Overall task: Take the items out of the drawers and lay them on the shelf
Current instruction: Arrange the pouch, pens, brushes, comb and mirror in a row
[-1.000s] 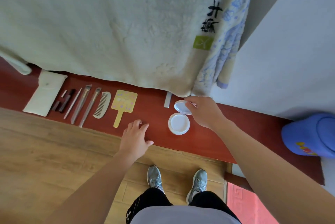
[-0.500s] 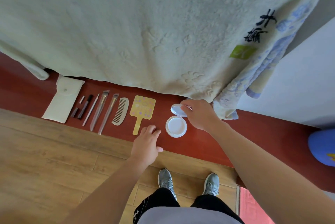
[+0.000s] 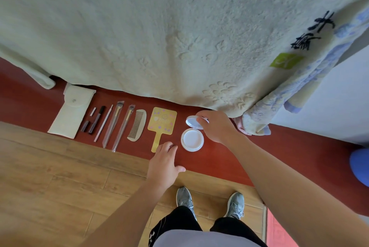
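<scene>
A white round compact (image 3: pixel 192 139) lies open on the red shelf (image 3: pixel 279 147). My right hand (image 3: pixel 216 127) pinches its raised lid (image 3: pixel 192 123). My left hand (image 3: pixel 163 164) rests with relaxed fingers on the shelf's front edge, just below the handle of a yellow hand mirror (image 3: pixel 161 125). Left of the mirror lie a comb (image 3: pixel 137 125), two wrapped brushes (image 3: pixel 119 125), a thin stick, dark tubes (image 3: pixel 95 120) and a cream pouch (image 3: pixel 72 111).
A pale green blanket (image 3: pixel 159 27) hangs over the back of the shelf, with a blue-patterned cloth (image 3: pixel 299 91) at its right end. Wooden floor (image 3: pixel 50 186) lies in front. A blue object (image 3: pixel 360 164) sits at the far right. My shoes stand below.
The view has shifted left, so the items sit further right in the frame. My right hand stays on the compact's lid. My left hand stays by the shelf edge.
</scene>
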